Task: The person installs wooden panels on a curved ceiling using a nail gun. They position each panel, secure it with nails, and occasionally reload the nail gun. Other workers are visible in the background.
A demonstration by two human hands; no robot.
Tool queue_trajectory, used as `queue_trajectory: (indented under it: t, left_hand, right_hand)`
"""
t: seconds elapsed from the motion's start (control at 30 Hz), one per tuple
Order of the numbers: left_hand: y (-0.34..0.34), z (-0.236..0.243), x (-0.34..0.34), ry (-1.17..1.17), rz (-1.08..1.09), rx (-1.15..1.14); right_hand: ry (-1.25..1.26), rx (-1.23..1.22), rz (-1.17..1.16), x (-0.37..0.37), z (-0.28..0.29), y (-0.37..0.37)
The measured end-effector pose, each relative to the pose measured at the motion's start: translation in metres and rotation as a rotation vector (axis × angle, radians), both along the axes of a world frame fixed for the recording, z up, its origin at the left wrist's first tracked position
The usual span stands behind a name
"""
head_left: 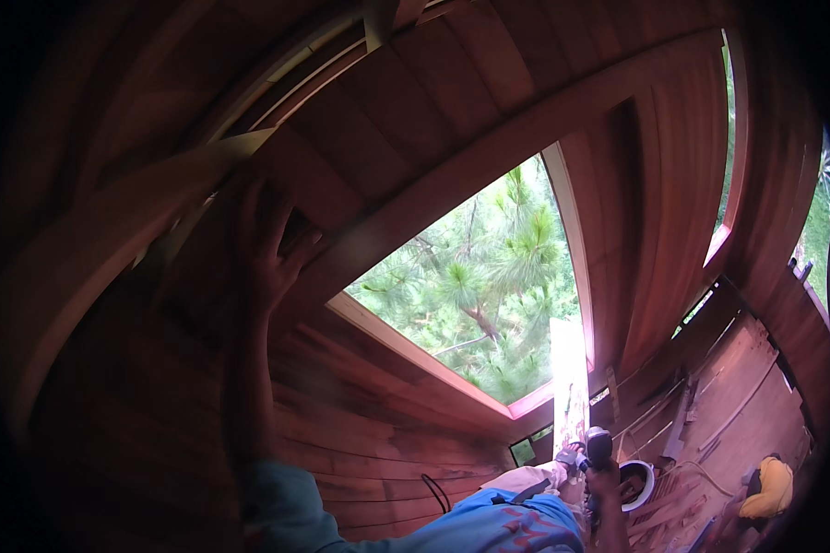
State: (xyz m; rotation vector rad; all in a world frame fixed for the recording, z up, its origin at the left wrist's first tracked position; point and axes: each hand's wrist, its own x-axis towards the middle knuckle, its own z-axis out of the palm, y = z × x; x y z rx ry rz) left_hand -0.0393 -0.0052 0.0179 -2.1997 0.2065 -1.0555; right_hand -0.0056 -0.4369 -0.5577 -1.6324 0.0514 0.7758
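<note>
My left arm reaches up along the plank wall, and my left hand [272,244] rests with fingers spread against the wooden boards near the roof edge. Its fingertips lie in shadow. Low in the view, my right hand [605,481] is closed around a dark tool with a rounded end [599,446]; its exact kind does not show. Beside that tool, a bright sunlit plank [570,378] runs up in front of the window's lower right corner. My blue shirt [498,527] and pale trousers fill the lower edge.
A wood-framed window opening [470,276] shows pine branches outside. Below on the right stands a pail with a white rim [650,484], among scattered wood strips [678,511]. Another person in a yellow top [770,488] bends low at the far right. A beam [378,235] crosses above the window.
</note>
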Motion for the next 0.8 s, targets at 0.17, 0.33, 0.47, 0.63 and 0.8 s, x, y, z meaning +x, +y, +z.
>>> queue_trajectory:
  t: [0.17,0.33,0.47,0.63,0.8]
  left_hand:
    - [-0.005,0.028,-0.002,0.138,0.153,0.138]
    - [-0.017,0.041,0.023,0.27,0.2,0.212]
    - [-0.006,0.042,0.012,0.27,0.118,0.161]
    - [-0.018,0.027,0.003,0.209,0.216,0.135]
    - [-0.077,-0.048,-0.008,0.164,-0.093,-0.377]
  right_hand:
    - [-0.006,-0.017,-0.01,0.0,0.008,-0.004]
    - [-0.056,-0.071,-0.038,-0.003,-0.007,-0.01]
    - [-0.027,-0.065,-0.07,-0.001,0.007,-0.008]
    - [-0.279,-0.161,0.011,-0.002,-0.038,-0.005]
    - [-0.213,-0.178,-0.039,-0.022,0.02,-0.016]
